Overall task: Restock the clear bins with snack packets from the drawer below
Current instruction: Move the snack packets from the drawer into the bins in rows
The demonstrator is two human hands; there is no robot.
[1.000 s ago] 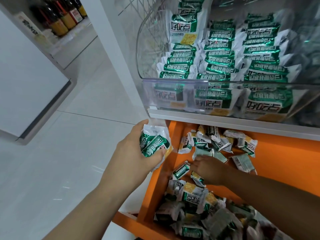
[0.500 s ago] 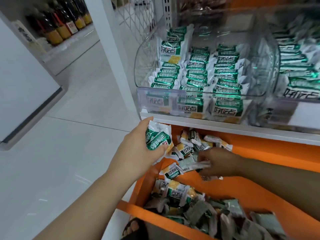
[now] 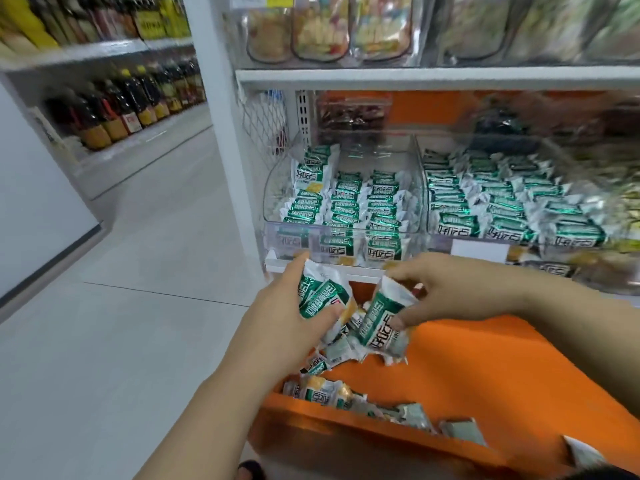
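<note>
My left hand [image 3: 277,317] grips a small stack of green-and-white snack packets [image 3: 323,296] just below the shelf edge. My right hand [image 3: 446,289] pinches one more green-and-white packet [image 3: 382,317], held upright beside the stack over the open orange drawer [image 3: 467,368]. Loose packets [image 3: 332,393] lie along the drawer's left and front. Above, the left clear bin [image 3: 341,188] holds rows of the same packets, with room at its back. The clear bin to its right [image 3: 502,199] is filled with them.
A white shelf upright [image 3: 221,133] stands left of the bins, with a wire mesh panel [image 3: 263,123] behind. Bagged snacks [image 3: 329,26] fill the shelf above. Bottles [image 3: 114,109] line a shelf across the tiled aisle [image 3: 131,271]. My sandalled foot [image 3: 251,471] shows below the drawer.
My right hand has lifted out of the drawer with a packet and come up beside my left hand. My view has tilted up, showing the higher shelves.
</note>
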